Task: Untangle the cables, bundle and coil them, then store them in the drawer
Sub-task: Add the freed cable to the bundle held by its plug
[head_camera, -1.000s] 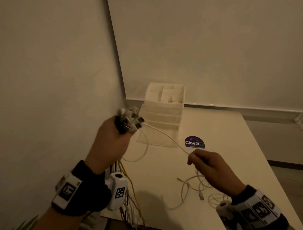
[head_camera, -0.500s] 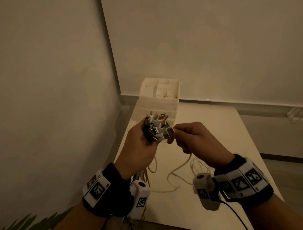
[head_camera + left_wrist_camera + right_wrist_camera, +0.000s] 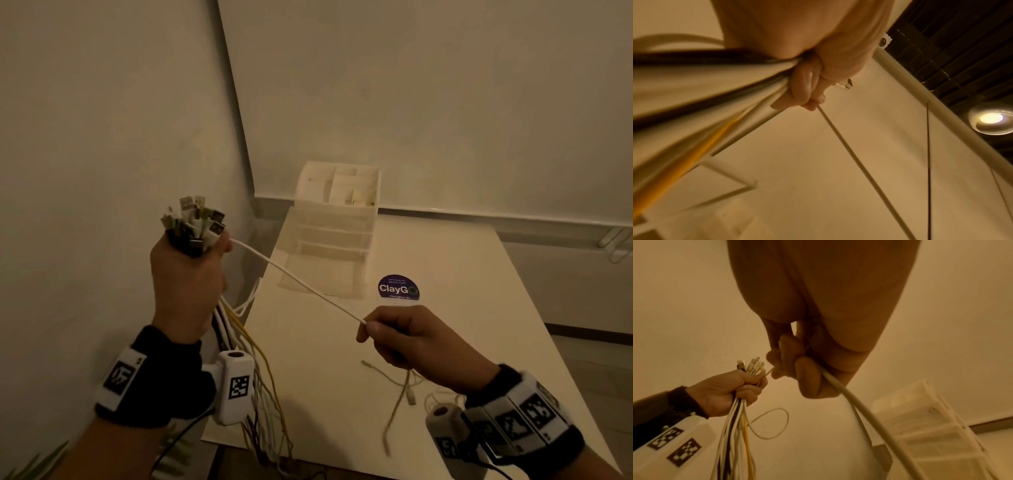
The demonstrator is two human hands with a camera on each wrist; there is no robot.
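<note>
My left hand [image 3: 186, 274] has its grip curled tight round a bundle of cables [image 3: 195, 222], the plug ends fanning out above my fist and the cords hanging down past my wrist. In the right wrist view the same fist shows white, black and yellow cords dropping from it. My right hand [image 3: 407, 339] is closed in a pinching grip on one white cable [image 3: 298, 282], which runs taut from the top of my left fist down and across to my right fingertips [image 3: 368, 330]. Below my right hand the rest of that cord hangs and trails off blurred.

Both hands are raised above the table [image 3: 479, 308], my left one out past its left edge. On the table under my right hand lie a few loose cable ends [image 3: 409, 394], thin and pale. At the far end of the table stands the white drawer unit [image 3: 337, 212], with open compartments on top and its lowest drawer [image 3: 320, 279] pulled out toward me. Just right of that drawer a round dark sticker [image 3: 398, 287] is stuck to the table.
</note>
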